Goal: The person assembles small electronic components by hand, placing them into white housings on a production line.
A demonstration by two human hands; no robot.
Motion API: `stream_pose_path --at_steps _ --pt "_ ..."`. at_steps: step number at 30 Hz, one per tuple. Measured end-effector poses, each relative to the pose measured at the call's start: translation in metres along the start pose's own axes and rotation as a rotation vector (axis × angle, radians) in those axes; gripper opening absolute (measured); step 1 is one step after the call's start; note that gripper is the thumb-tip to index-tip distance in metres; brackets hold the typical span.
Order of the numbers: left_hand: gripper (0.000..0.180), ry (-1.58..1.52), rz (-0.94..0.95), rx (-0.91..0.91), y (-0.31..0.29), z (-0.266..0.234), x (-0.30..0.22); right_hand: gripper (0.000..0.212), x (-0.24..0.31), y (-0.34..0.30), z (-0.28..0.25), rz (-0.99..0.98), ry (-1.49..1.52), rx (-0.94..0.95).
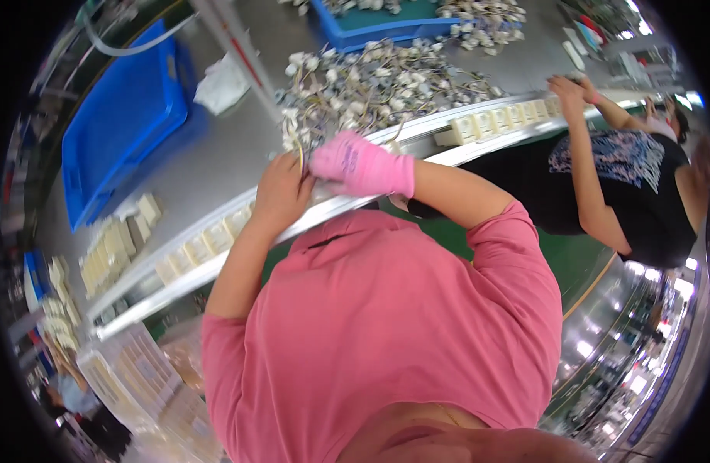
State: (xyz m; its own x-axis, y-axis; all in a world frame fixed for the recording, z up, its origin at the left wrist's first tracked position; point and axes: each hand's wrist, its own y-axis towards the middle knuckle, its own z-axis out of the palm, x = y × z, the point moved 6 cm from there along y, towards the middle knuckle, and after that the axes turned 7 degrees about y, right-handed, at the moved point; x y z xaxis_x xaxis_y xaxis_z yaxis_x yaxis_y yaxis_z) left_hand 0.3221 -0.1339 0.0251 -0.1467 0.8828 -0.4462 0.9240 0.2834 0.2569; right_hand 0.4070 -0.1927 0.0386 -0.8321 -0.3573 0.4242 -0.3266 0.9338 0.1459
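My left hand is bare, its fingers bent together around a thin cable that sticks up above the fingertips. Close beside it is my right hand in a pink glove, slightly smeared by motion. Its fingers are curled toward the left fingertips, and whatever lies in them is hidden. Both hands are over a metal rail track along the table edge. Just beyond them spreads a heap of wired white connectors.
Cream plastic housings stand in the track to the right, with more housings to the left. A blue tray lies at the left, another blue tray at the back. A co-worker's hands rest near the track at right.
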Motion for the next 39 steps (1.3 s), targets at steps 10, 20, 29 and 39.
stream_pose_path --at_steps 10,20,29,39 --pt "0.014 0.073 -0.091 -0.039 -0.010 0.013 -0.001 0.015 0.010 -0.008 0.007 -0.044 -0.206 -0.125" --pt "0.016 0.093 -0.113 -0.089 -0.013 0.015 -0.007 0.015 0.016 -0.022 0.019 0.209 -0.106 -0.293" --pt "0.017 0.142 -0.100 -0.100 -0.009 0.011 -0.011 0.016 0.028 -0.014 0.022 0.105 -0.245 -0.035" --pt "0.010 0.050 -0.073 -0.117 -0.011 0.012 -0.007 0.021 0.003 0.006 -0.005 -0.043 -0.189 0.174"
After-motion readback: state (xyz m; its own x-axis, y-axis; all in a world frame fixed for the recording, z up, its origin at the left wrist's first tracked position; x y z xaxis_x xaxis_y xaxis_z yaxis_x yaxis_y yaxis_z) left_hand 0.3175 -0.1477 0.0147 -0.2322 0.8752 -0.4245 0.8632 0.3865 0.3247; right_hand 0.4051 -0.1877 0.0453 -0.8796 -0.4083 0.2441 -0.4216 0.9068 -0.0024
